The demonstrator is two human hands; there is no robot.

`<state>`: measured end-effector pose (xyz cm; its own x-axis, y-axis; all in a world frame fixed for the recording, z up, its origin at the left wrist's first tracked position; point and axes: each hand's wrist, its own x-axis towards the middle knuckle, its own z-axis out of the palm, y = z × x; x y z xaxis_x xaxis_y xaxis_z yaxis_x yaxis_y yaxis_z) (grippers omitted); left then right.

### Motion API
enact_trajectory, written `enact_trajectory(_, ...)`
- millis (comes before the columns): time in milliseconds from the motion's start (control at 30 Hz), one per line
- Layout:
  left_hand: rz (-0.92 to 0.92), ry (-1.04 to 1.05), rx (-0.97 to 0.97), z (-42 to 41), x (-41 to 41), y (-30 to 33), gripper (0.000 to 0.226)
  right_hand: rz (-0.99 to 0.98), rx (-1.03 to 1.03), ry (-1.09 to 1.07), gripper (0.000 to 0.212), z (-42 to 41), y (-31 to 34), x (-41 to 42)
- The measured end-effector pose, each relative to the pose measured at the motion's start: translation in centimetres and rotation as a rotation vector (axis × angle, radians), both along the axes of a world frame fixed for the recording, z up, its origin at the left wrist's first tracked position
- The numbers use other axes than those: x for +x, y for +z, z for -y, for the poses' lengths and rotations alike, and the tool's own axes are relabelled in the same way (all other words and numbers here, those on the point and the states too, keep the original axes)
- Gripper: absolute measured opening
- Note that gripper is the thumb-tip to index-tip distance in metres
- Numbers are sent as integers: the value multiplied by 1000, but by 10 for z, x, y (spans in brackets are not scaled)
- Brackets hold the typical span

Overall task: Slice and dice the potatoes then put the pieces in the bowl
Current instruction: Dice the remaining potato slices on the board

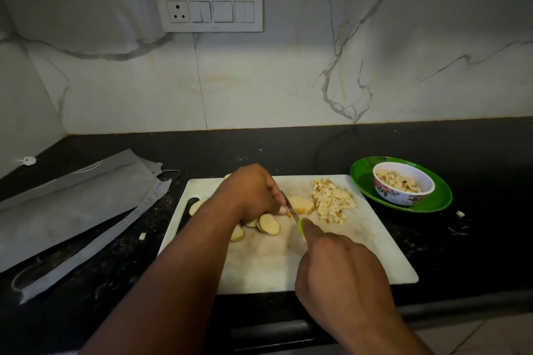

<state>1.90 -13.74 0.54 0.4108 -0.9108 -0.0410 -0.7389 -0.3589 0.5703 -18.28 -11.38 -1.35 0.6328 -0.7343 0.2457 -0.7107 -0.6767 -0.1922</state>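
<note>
Potato chunk point(301, 204) pale yellow, cut face up, brownish skin at edge, sits mid cutting board point(375, 256). Left hand point(251, 193) curled over its left end, fingertips pressing it down. Right hand point(337, 265) gripping knife point(291, 209) by green handle, forefinger along top; blade angled down against chunk's left side. Round slices point(266, 224) with tan skin rims overlap on board's left part, partly under left hand. Heap of small diced cubes point(333, 201), cream with brown bits, on board's far right part. Bowl point(403, 183), white with floral print, off board's right far corner, holds more dice; stands on green plate point(432, 202). Grey bag point(72, 207) left of board.
</note>
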Motion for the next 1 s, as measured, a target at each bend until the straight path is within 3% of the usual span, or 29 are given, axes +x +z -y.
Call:
enact_trajectory(233, 4, -29, -23, -1, 2, -1, 11, 12, 106, -17, 64, -26, 2, -34)
enact_trajectory(433, 70, -99, 9, -11, -1, 9, 9, 241, -13, -54, 57, -12, 2, -46)
enact_trajectory(500, 92, -77, 1, -11, -7, 12, 21, 356, -20, -63, 55, 6, -2, -44)
enact_trajectory(633, 282, -104, 13, -2, -24, 7, 67, 505, 98, -66, 51, 35, -10, -37)
enact_trajectory(700, 347, -124, 32, 5, -28, 1, 73, 597, 168, -66, 49, 41, -16, -38)
enact_trajectory(1000, 226, -214, -24, 16, -26, -10, 50, 676, 251, -46, 48, 46, -27, -44)
